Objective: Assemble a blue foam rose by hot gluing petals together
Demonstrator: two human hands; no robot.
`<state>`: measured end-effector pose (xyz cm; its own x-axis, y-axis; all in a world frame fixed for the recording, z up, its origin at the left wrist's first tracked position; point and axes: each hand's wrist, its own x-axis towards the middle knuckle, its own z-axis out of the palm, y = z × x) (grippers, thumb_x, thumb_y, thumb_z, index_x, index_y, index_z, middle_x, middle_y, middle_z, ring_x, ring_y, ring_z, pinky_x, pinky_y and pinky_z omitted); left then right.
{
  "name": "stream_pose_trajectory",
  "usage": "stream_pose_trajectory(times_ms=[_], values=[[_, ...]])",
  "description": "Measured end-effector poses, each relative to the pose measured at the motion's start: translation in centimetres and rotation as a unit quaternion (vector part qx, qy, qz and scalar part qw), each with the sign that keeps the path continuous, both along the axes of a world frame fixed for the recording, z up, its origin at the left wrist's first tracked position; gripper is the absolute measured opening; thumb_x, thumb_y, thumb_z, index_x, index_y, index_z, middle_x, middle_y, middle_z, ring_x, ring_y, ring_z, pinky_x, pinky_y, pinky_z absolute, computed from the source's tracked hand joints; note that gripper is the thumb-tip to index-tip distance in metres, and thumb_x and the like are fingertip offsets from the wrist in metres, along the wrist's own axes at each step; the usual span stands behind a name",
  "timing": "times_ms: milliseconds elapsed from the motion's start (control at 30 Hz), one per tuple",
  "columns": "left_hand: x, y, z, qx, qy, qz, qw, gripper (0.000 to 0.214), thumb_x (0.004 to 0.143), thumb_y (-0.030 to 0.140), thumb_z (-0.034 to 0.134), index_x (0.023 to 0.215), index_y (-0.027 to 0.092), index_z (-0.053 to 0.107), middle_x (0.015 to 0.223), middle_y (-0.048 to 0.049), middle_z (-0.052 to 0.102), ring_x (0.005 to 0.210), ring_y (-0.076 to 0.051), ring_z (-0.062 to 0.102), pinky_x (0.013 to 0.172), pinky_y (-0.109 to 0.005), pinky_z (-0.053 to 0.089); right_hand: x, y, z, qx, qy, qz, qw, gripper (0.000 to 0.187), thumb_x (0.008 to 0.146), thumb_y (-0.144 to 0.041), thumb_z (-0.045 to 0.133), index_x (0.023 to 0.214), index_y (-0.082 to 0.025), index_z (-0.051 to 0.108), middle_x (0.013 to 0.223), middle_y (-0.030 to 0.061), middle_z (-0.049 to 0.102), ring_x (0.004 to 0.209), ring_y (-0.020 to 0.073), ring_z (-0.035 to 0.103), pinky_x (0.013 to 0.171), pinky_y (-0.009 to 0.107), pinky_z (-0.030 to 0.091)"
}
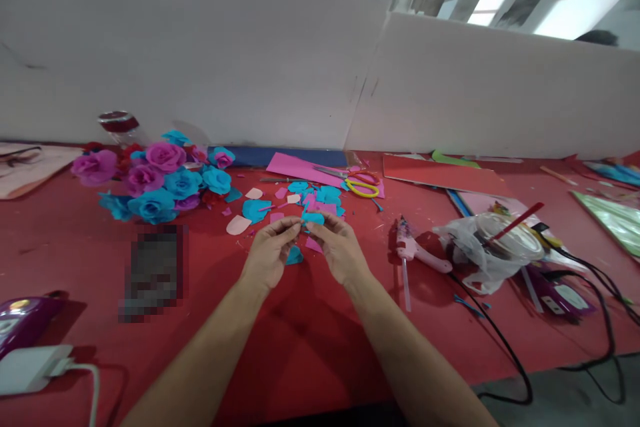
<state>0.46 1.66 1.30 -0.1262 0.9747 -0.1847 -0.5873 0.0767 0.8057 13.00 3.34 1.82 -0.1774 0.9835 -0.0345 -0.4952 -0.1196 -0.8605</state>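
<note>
Over the middle of the red table, my left hand [273,248] and my right hand [339,247] meet at a small blue paper petal [313,218]. Fingers of both hands pinch it, the right at its near edge and the left at its left side. Beneath and around them lie loose petals and scraps, among them a blue petal [257,211], a pale pink petal [239,225] and a magenta scrap [314,245]. Scissors [361,185] with yellow and red handles rest behind, partly on a magenta paper sheet [295,167].
Finished paper roses [165,177] cluster at the left, near a lidded jar [119,123]. A pink glue gun [407,247] with its cord lies right of my hands, beside a plastic bag [473,260]. A white charger [33,368] sits front left; a partition [225,67] stands behind.
</note>
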Motion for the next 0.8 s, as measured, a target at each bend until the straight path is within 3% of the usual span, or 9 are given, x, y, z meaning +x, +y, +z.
stream_pose_trajectory(times_ms=[133, 400, 600, 800], values=[[0.1, -0.1, -0.1, 0.013, -0.003, 0.008, 1.000, 0.019, 0.057, 0.016, 0.080, 0.075, 0.015, 0.072, 0.073, 0.0003, 0.068, 0.064, -0.006, 0.057, 0.064, -0.017, 0.046, -0.6, -0.3, -0.4, 0.000, 0.002, -0.009, 1.000, 0.010, 0.067, -0.027, 0.073, 0.075, -0.021, 0.072, 0.077, 0.0004, 0.070, 0.074, 0.0136, 0.063, 0.084, 0.031, 0.048], [0.2, -0.6, 0.7, 0.021, 0.022, -0.016, 0.999, 0.016, 0.061, 0.018, 0.078, 0.074, 0.016, 0.070, 0.070, 0.0011, 0.065, 0.063, -0.008, 0.058, 0.062, -0.020, 0.046, 0.4, 0.2, 0.6, 0.021, -0.072, -0.065, 0.995, 0.011, 0.064, -0.026, 0.073, 0.073, -0.020, 0.071, 0.069, -0.0021, 0.067, 0.062, 0.0108, 0.056, 0.069, 0.027, 0.046], [0.4, -0.9, 1.0, 0.022, 0.076, -0.048, 0.996, 0.016, 0.063, 0.023, 0.076, 0.075, 0.016, 0.069, 0.062, 0.0031, 0.057, 0.053, -0.004, 0.046, 0.050, -0.017, 0.036, 0.9, 0.4, 0.7, 0.002, -0.075, -0.048, 0.996, 0.006, 0.061, -0.021, 0.073, 0.065, -0.020, 0.069, 0.062, -0.0047, 0.061, 0.058, 0.0087, 0.049, 0.065, 0.025, 0.041], [0.6, -1.0, 1.3, 0.017, 0.089, -0.061, 0.994, 0.016, 0.066, 0.024, 0.075, 0.078, 0.015, 0.069, 0.060, 0.0032, 0.054, 0.052, -0.004, 0.043, 0.048, -0.017, 0.034, 0.9, 0.4, 0.7, 0.080, -0.160, -0.017, 0.984, 0.006, 0.069, -0.027, 0.066, 0.069, -0.021, 0.069, 0.066, -0.0022, 0.063, 0.068, 0.0128, 0.055, 0.069, 0.026, 0.043]])
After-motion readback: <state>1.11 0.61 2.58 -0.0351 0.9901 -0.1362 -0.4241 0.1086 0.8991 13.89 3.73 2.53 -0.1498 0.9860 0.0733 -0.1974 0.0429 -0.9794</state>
